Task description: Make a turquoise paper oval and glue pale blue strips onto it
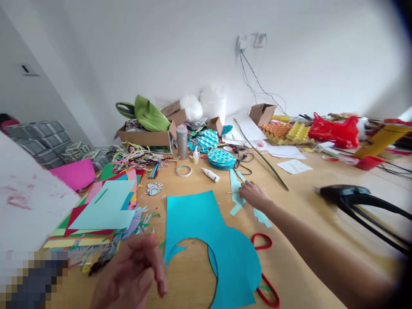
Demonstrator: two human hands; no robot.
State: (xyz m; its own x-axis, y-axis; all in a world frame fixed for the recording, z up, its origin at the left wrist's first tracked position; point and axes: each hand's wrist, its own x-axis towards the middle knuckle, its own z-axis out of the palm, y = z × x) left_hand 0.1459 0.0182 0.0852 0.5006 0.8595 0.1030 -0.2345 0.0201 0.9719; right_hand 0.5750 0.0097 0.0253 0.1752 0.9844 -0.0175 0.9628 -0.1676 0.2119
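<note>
My left hand point(133, 272) hovers at the lower left with its fingers loosely bent, the thumb apart and nothing between them. My right hand point(254, 195) reaches across the table, fingertips curled down onto pale blue paper scraps point(236, 197); the exact grip is partly hidden. A thin pale stick pokes out left of those fingers. Between my hands lies a bright blue sheet point(193, 214) with a large round piece cut out. A blue paper disc point(246, 257) overlaps its right side. Red scissors handles point(262, 241) show beside the disc, the blades hidden underneath.
Coloured paper point(104, 206) is stacked at left, above loose trimmings. Farther back are a tape roll point(183, 171), a glue bottle point(210, 174), woven blue discs point(221, 159) and a steel flask point(182, 142). A green stick point(262, 156) and a black-handled tool point(346, 193) lie at right.
</note>
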